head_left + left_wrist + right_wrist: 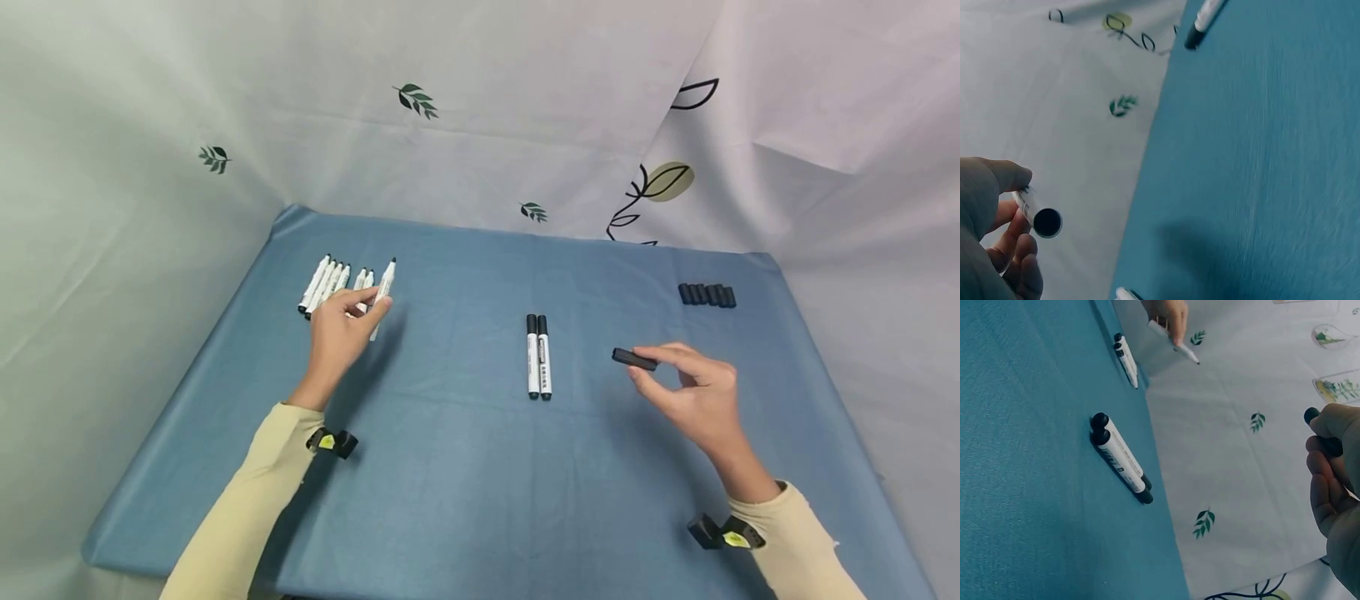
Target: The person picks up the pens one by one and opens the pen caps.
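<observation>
Between thumb and fingers my left hand (342, 325) pinches an uncapped white marker (386, 282), its dark tip pointing up and away. The marker's round black end (1047, 222) faces the left wrist camera. My right hand (693, 390) pinches a black marker cap (633, 359), held roughly level with one end sticking out past the fingertips. In the right wrist view the fingers cover much of that cap (1312, 415). Two capped markers (538, 357) lie side by side on the cloth between the hands, black caps toward the far side.
Several uncapped white markers (321, 283) lie in a row at the far left, partly behind my left hand. At the far right a row of several black caps (707, 295) sits on the blue cloth (465, 483). A white patterned curtain (480, 125) hangs behind the table.
</observation>
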The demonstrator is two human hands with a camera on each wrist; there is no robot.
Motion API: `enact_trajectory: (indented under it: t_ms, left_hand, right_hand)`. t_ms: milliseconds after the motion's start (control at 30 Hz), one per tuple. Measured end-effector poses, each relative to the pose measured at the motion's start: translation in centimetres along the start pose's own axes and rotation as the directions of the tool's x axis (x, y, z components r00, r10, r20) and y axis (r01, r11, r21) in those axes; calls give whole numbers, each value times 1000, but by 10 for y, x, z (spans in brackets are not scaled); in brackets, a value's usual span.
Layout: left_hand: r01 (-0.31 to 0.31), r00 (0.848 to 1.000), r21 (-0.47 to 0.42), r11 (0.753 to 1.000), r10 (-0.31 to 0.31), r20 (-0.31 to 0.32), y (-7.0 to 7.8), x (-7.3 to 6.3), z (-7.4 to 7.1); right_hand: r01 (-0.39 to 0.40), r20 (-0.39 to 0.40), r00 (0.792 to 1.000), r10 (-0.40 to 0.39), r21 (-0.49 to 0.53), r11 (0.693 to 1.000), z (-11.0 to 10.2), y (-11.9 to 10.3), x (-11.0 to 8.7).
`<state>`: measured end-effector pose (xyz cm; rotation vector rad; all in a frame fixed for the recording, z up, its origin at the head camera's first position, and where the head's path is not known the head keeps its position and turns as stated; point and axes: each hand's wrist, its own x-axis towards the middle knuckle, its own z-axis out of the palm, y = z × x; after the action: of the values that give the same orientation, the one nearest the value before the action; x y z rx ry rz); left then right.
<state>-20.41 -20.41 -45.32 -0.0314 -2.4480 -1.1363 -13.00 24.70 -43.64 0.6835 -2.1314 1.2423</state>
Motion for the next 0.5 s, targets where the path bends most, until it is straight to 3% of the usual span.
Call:
enact_trajectory:
  t_ms: [500]
  left_hand:
    - [148,988,78,986,-151,32,-31,30,16]
  right_hand:
    - [-102,33,994,103,-11,995,2,-1,-11]
